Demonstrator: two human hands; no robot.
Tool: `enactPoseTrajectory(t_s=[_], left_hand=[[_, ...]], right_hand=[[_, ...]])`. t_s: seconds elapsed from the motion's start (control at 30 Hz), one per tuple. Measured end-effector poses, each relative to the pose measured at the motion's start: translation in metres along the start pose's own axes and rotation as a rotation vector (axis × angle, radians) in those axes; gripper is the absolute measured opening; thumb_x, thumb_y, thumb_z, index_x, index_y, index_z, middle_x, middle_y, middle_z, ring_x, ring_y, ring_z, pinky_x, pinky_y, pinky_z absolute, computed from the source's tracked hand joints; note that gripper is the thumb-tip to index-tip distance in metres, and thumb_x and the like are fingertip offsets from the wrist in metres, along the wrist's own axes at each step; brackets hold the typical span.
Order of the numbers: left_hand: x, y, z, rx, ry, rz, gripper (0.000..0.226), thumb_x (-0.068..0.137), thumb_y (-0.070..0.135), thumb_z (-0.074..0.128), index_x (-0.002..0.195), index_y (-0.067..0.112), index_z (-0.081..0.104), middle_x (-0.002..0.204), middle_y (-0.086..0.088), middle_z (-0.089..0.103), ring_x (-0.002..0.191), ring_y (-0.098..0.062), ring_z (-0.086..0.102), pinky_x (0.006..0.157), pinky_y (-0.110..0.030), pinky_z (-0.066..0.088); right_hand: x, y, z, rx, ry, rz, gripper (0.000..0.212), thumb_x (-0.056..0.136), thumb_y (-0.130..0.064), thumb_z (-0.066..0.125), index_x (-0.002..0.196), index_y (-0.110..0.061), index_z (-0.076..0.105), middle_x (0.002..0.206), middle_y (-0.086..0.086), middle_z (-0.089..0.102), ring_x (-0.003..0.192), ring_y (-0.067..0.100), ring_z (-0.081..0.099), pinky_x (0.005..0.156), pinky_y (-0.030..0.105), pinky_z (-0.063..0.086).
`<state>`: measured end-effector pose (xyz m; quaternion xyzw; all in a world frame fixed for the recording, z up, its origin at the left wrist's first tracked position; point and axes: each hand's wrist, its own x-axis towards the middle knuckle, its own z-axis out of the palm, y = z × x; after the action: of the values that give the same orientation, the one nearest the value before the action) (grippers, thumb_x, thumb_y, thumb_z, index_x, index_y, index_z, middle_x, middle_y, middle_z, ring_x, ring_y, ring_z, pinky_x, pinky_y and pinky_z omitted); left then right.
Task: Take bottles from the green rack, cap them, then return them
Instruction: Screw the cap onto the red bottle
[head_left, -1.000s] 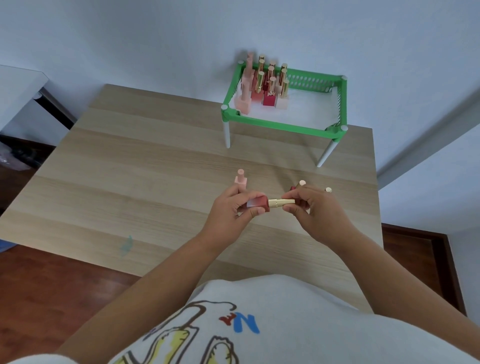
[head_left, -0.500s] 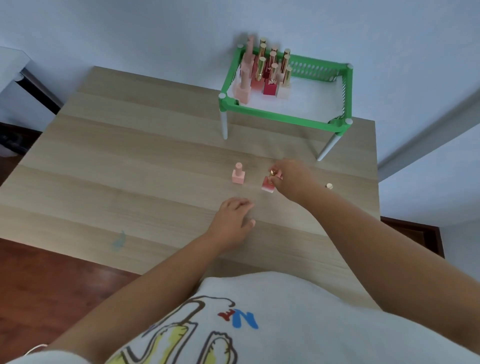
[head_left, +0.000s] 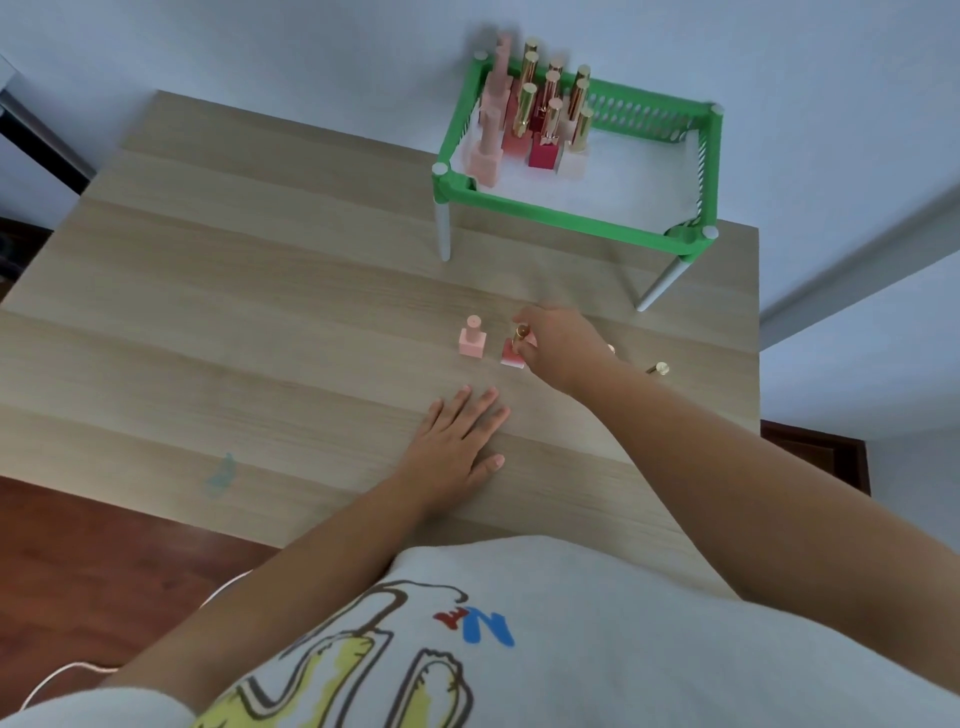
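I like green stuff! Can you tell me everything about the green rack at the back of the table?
The green rack is a square-ish tray with a bright green rim that looks like plastic; its far wall has rows of slots. It stands raised on pale legs with round caps at the corners, at the far right of the wooden table, near the wall. Its floor looks white. Bottles in pink, red and pale tones, many with gold caps, stand upright, crowded in its far-left corner. Neither hand touches it.

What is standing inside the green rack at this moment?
The green rack holds a cluster of upright bottles in its far left corner: pink, red and pale ones, most with gold caps. The rest of its white floor looks bare. Back bottles are partly hidden by the front ones.
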<state>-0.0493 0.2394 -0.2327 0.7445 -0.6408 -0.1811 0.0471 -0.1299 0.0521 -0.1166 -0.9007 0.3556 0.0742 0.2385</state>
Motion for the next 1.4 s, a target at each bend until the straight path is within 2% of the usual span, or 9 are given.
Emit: enactPoseTrajectory(t_s=[0.17,0.33,0.5,0.73,0.9,1.1,1.23,1.33,1.4], left_hand=[[0.001,0.003,-0.004,-0.021,-0.007,-0.008,0.064,0.095,0.054,0.032,0.152,0.032,0.014,0.162,0.008,0.004,0.149,-0.019,-0.003,0.119,-0.044,-0.002],[0.013,0.012,-0.008,-0.035,-0.031,0.029,0.065,0.096,0.048,0.038,0.152,0.025,0.017,0.162,0.006,0.006,0.149,-0.021,0.001,0.120,-0.045,0.002],[0.033,0.027,-0.014,-0.052,-0.050,0.092,0.067,0.095,0.047,0.043,0.152,0.018,0.021,0.161,0.004,0.015,0.147,-0.024,0.010,0.119,-0.043,0.014],[0.044,0.045,-0.018,-0.309,0.044,-0.045,0.069,0.089,0.052,0.054,0.147,0.019,0.034,0.149,0.000,0.037,0.137,-0.024,0.026,0.114,-0.039,0.025],[0.045,0.048,-0.019,-0.383,0.139,-0.120,0.051,0.083,0.053,0.063,0.127,0.027,0.056,0.131,0.006,0.050,0.124,-0.021,0.037,0.105,-0.032,0.033],[0.045,0.054,-0.022,-0.423,0.136,-0.165,0.036,0.084,0.049,0.065,0.116,0.033,0.063,0.124,0.007,0.052,0.119,-0.021,0.036,0.102,-0.033,0.033],[0.039,0.052,-0.030,-0.572,0.081,-0.129,0.032,0.088,0.043,0.063,0.117,0.028,0.061,0.117,0.008,0.057,0.113,-0.015,0.045,0.098,-0.035,0.040],[0.029,0.054,-0.042,-0.743,0.071,-0.073,0.021,0.088,0.037,0.064,0.109,0.037,0.061,0.104,0.019,0.063,0.101,-0.002,0.056,0.086,-0.026,0.045],[0.023,0.057,-0.050,-0.841,0.082,-0.078,0.022,0.087,0.036,0.066,0.108,0.042,0.060,0.103,0.019,0.066,0.101,-0.001,0.059,0.087,-0.026,0.047]], right_hand=[[-0.006,0.023,-0.019,0.001,0.112,0.069,0.060,0.082,-0.028,0.066,0.136,-0.021,0.040,0.124,0.012,0.053,0.113,0.032,0.050,0.093,0.042,0.043],[-0.024,0.060,-0.037,-0.226,0.003,0.161,0.037,0.082,-0.040,0.063,0.116,-0.029,0.057,0.114,0.003,0.058,0.111,0.028,0.051,0.093,0.043,0.038],[-0.035,0.058,-0.020,-0.284,-0.015,0.118,0.019,0.089,-0.028,0.052,0.102,-0.030,0.065,0.105,-0.003,0.064,0.104,0.022,0.053,0.089,0.040,0.029],[-0.056,0.051,-0.001,-0.021,-0.024,0.078,0.024,0.092,-0.020,0.052,0.112,-0.020,0.065,0.112,0.005,0.061,0.107,0.024,0.055,0.089,0.039,0.046],[-0.075,0.049,0.014,0.149,0.038,0.072,0.022,0.088,-0.019,0.059,0.109,-0.020,0.066,0.108,0.002,0.065,0.099,0.020,0.059,0.085,0.030,0.045],[-0.088,0.055,0.016,0.296,0.092,0.108,0.023,0.086,-0.013,0.062,0.107,-0.021,0.067,0.098,-0.003,0.066,0.080,0.005,0.056,0.069,0.008,0.035],[-0.104,0.062,0.012,0.422,0.147,0.171,0.024,0.083,-0.008,0.065,0.102,-0.022,0.070,0.080,-0.013,0.061,0.071,-0.004,0.054,0.064,-0.002,0.037],[-0.117,0.065,0.008,0.449,0.182,0.174,0.026,0.081,-0.006,0.068,0.098,-0.025,0.071,0.079,-0.011,0.062,0.071,0.000,0.055,0.066,-0.003,0.037],[-0.124,0.063,0.004,0.446,0.203,0.138,0.027,0.079,-0.006,0.070,0.096,-0.026,0.071,0.082,-0.010,0.062,0.074,0.002,0.056,0.068,0.000,0.038]])
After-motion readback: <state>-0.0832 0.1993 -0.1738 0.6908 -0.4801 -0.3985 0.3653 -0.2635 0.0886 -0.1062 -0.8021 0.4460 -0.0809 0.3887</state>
